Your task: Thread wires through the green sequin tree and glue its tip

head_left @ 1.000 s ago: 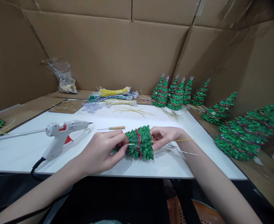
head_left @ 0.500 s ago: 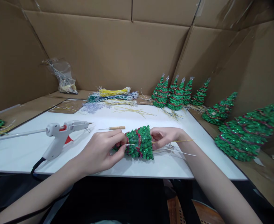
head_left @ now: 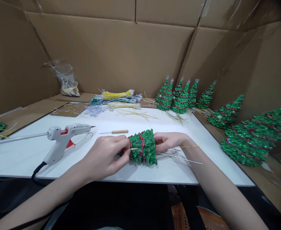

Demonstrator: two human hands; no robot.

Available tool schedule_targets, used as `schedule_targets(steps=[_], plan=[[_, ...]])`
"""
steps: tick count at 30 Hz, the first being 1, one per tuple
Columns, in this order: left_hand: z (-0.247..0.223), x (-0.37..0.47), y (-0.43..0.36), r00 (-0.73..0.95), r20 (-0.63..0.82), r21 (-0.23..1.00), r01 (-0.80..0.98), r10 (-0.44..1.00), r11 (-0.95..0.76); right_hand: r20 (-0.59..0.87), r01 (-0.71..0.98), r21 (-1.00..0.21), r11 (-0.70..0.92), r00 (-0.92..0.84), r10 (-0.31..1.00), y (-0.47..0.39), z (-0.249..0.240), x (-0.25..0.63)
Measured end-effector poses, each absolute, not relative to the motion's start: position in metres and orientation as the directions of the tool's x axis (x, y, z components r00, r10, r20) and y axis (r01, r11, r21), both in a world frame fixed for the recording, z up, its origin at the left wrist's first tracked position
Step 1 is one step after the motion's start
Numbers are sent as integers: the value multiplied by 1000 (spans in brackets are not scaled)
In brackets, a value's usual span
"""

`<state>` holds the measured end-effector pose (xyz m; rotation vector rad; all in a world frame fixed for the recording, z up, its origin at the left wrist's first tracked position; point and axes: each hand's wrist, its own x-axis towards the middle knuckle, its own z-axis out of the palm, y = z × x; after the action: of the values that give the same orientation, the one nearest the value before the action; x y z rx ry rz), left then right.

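A green tree with red garland [head_left: 147,147] lies on its side over the white board, its wide base to the right. My left hand [head_left: 109,155] is closed at its narrow end, thumb and forefinger pinching a thin pale wire [head_left: 134,149] against the branches. At the base, my right hand [head_left: 165,142] has its fingers curled, the fingertips hidden inside or behind the tree's open bottom. White and yellow wires [head_left: 188,158] trail out of the base beneath my right wrist.
A white glue gun [head_left: 59,140] lies at the left, a wooden-handled awl [head_left: 120,131] behind the tree. Wire bundles [head_left: 117,94] and a plastic bag [head_left: 68,80] are at the back; several trees [head_left: 183,100] stand at the right.
My right fingers have moved slightly further into the base. The pinched wire shows less length beyond my left fingertips, and the trailing white wire has shifted a little.
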<state>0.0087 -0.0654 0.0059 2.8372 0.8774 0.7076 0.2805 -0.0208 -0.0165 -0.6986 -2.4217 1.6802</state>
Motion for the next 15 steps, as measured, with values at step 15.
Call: schedule_targets(steps=[15], plan=[[8,17,-68,684,434,235,542,586,-807,-225,378,-894,239,-842,490,-26,-12,272]])
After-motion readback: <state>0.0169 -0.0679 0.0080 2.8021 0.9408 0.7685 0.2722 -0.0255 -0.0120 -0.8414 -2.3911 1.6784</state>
